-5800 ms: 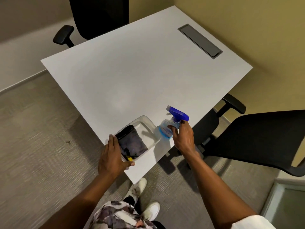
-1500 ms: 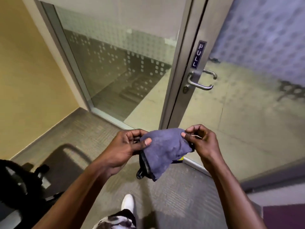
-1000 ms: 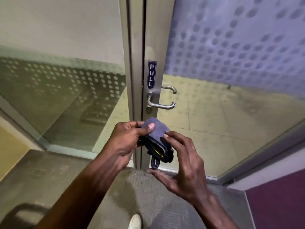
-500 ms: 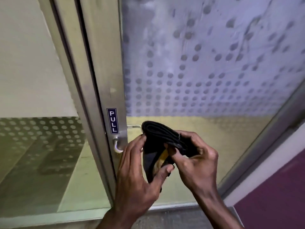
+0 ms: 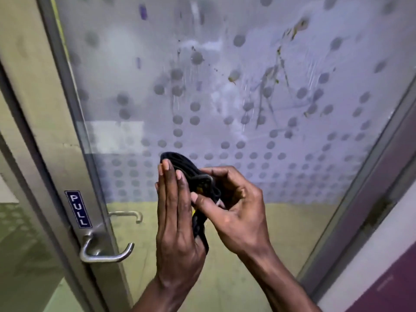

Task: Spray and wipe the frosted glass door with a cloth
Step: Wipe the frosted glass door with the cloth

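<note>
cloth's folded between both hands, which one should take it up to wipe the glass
Probably the right hand: its fingers curl round the cloth, while the left hand lies flat against it, and the brownish streaks sit upper right on the glass door.

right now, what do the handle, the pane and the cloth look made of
The handle looks like brushed steel: silvery grey, soft highlights. The pane seems glass with frosted dotted film; clear lower down, wet streaks above. The cloth is soft dark fabric, perhaps microfibre; it folds limply.
</note>
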A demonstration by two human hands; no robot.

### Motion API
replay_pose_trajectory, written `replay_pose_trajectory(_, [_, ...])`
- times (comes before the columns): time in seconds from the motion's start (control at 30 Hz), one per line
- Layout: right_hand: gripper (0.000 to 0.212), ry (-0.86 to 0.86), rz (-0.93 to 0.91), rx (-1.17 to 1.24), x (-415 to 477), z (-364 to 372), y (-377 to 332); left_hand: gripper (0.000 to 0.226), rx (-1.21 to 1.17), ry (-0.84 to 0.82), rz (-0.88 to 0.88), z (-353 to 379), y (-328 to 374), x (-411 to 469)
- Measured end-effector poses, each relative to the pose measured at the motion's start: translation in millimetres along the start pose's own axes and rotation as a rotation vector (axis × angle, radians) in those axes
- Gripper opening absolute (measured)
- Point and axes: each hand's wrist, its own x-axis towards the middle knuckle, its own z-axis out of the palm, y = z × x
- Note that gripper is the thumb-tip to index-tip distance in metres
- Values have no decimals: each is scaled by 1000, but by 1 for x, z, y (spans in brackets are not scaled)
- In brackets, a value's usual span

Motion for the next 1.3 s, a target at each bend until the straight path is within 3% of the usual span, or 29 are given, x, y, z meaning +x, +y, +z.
replay_pose_trajectory(0.07, [38,-77,-68,10,14,-30,-5,62,-20,71,8,21,12,18])
replay_pose_trajectory(0.17, [39,-76,-153,-45,31,-70,-10,88,-74,164,-2,48,22,55])
replay_pose_trajectory(0.33, [32,219,-179,-232,49,-145,1,111,-69,363,-28,77,33,119])
replay_pose_trajectory(0.43, [41,405,-163,-401,56,-185,16,106,23,400,3,95,44,145])
replay_pose_trajectory(0.53, [57,476,-190,-569,63,-204,32,100,129,343,67,121,47,153])
replay_pose_trajectory(0.7, [68,521,-261,-836,67,-207,60,65,143,215,225,138,42,145])
replay_pose_trajectory(0.9, [82,444,-223,-1022,65,-207,86,60,290,10,464,146,12,105])
replay_pose_trajectory(1.07, [83,394,-236,-1108,65,-213,91,64,322,105,446,133,22,139])
replay_pose_trajectory(1.2, [82,380,-272,-1068,63,-215,91,79,274,244,358,130,54,191])
replay_pose_trajectory(1.3, [85,389,-270,-961,61,-221,91,72,273,264,361,143,77,212])
